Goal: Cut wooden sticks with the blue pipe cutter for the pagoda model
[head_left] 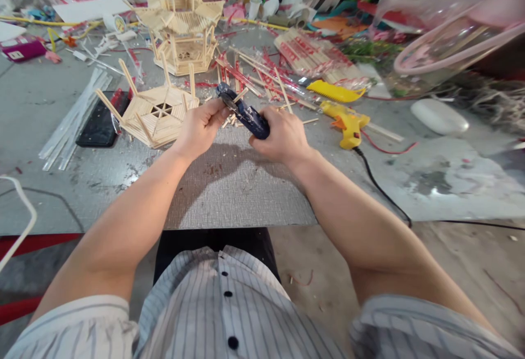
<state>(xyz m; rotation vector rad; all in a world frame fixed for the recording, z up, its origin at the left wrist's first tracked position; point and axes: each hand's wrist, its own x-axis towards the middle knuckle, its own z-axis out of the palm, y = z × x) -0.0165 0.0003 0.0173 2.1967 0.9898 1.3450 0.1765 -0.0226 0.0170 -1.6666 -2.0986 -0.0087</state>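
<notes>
My right hand (283,132) is closed round the handles of a dark blue cutting tool (252,118) over the middle of the table. A short wooden stick (240,95) shows at the tool's jaws. My left hand (203,127) is pinched at the tool's left side; what its fingers hold is too small to make out. Just left of that hand lies a hexagonal stick platform (172,109) with upright posts. Behind it stands a tiered pagoda model (184,31) made of sticks. Small cut stick pieces (233,121) lie beneath the tool.
A yellow glue gun (348,124) with a black cord, a yellow cutter (336,90) and a white oval object (438,117) are to the right. A black phone (98,127) and clear glue sticks (71,121) lie left. Stick bundles (307,56) are behind. The table's front edge (241,227) is near my body.
</notes>
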